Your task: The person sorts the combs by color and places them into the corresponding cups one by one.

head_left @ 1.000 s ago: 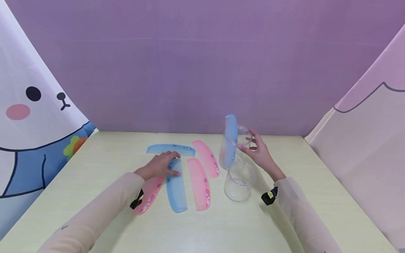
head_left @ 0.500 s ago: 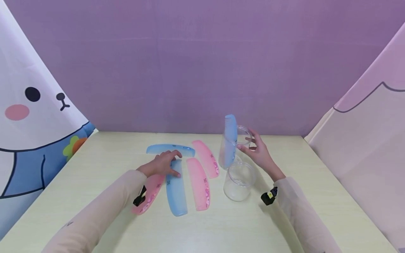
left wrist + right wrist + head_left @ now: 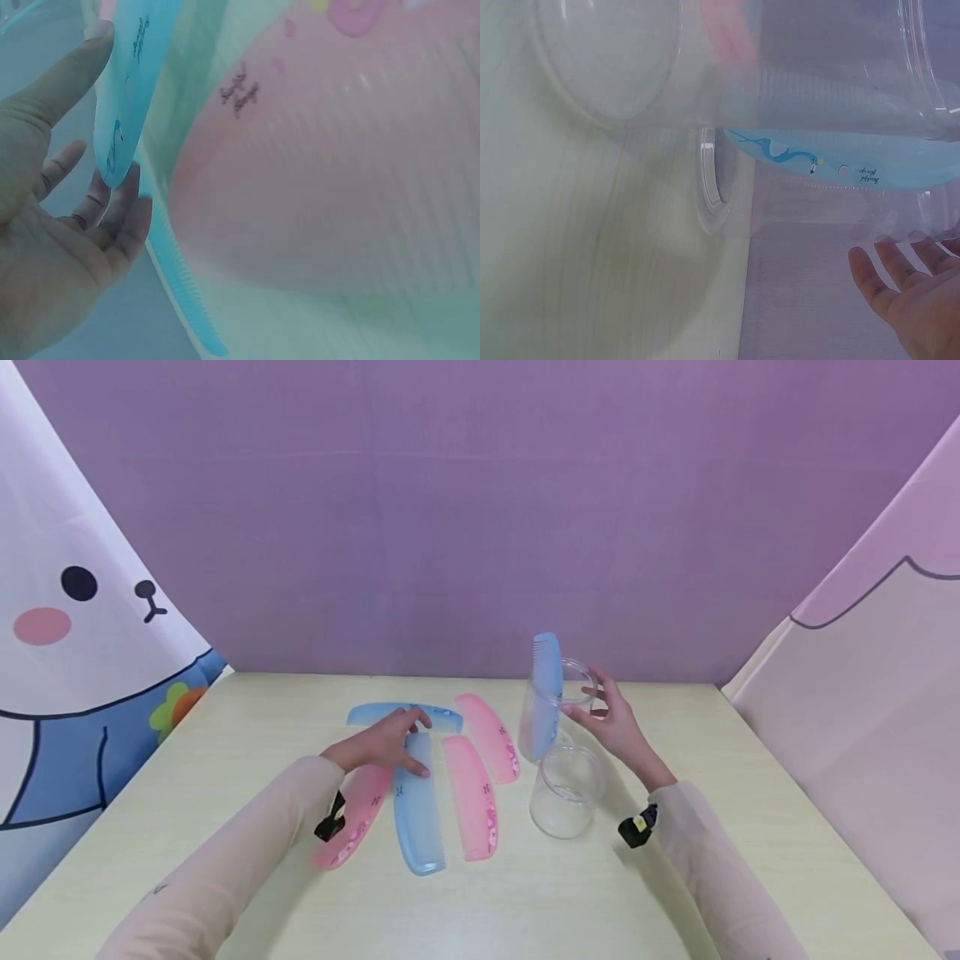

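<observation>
My left hand [image 3: 382, 743] holds a translucent blue comb [image 3: 420, 814] near its far end, thumb at one edge. In the left wrist view that comb [image 3: 135, 82] lies between the thumb and the curled fingers. A pink comb [image 3: 362, 818] is partly under the left wrist, and another blue comb [image 3: 375, 713] lies crosswise just beyond the hand. My right hand [image 3: 621, 727] grips a clear jar [image 3: 529, 735] around its right side near the rim. Inside it stands a blue comb [image 3: 547, 664], its top above the rim; printing shows on this comb [image 3: 840, 161] in the right wrist view.
Two pink combs, a nearer one [image 3: 471, 806] and a farther one [image 3: 489, 735], lie between the hands. A second clear jar [image 3: 566, 814] stands in front of the gripped one. A purple cloth backdrop [image 3: 450, 568] rises behind the pale table [image 3: 510, 910].
The blue comb under my left hand has shifted slightly, its near end now a little closer to me. The left hand has moved slightly to the right. My right hand stays on the jar.
</observation>
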A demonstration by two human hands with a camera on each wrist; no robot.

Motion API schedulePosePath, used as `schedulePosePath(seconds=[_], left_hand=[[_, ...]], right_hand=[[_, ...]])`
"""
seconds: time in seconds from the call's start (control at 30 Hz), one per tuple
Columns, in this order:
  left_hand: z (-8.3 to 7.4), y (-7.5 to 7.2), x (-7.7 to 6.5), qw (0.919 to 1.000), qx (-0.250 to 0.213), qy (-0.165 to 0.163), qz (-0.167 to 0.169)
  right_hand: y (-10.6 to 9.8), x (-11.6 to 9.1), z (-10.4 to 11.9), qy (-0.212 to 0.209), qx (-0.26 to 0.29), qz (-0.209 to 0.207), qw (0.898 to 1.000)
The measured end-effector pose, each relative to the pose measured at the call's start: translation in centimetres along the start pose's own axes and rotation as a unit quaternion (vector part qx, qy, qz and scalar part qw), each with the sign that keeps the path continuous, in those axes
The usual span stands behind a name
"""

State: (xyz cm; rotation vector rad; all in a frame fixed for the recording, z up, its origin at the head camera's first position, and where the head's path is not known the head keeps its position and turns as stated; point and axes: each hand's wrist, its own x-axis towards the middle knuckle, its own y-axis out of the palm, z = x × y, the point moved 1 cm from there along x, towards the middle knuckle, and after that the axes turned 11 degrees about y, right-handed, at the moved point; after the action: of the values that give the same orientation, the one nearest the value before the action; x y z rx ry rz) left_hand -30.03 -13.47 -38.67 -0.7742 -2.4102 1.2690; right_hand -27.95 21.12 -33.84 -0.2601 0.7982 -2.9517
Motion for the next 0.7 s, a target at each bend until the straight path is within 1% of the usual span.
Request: schedulePosePath(seconds=[0.13, 0.23, 0.37, 0.43, 0.53, 0.63, 0.7], left_hand=[[-0.01, -0.23, 0.2, 0.9999, -0.006, 0.002, -0.009], [0.01, -0.33, 0.31, 0.9996, -0.022, -0.001, -0.019], [-0.06, -0.4, 0.28, 0.9973, -0.065, -0.018, -0.029], [-0.1, -0.42, 0.21, 0.9948, -0.091, -0.028, -0.036], [-0.23, -0.52, 0.06, 0.9907, -0.122, -0.033, -0.05], [-0.35, -0.66, 0.01, 0.9874, -0.141, -0.024, -0.066], [-0.43, -0.75, 0.05, 0.9858, -0.15, -0.009, -0.076]], right_hand=[[0.0, -0.03, 0.04, 0.0, 0.002, 0.0, 1.0], [0.01, -0.06, 0.06, 0.0, 0.003, 0.0, 1.0], [0.05, -0.09, 0.07, -0.002, 0.007, 0.0, 1.0], [0.05, -0.13, 0.08, -0.001, 0.008, 0.0, 1.0], [0.06, -0.15, 0.08, -0.002, 0.007, -0.002, 1.0], [0.06, -0.1, 0.09, -0.003, 0.007, -0.002, 1.0], [0.06, -0.06, 0.09, -0.004, 0.006, -0.003, 1.0]])
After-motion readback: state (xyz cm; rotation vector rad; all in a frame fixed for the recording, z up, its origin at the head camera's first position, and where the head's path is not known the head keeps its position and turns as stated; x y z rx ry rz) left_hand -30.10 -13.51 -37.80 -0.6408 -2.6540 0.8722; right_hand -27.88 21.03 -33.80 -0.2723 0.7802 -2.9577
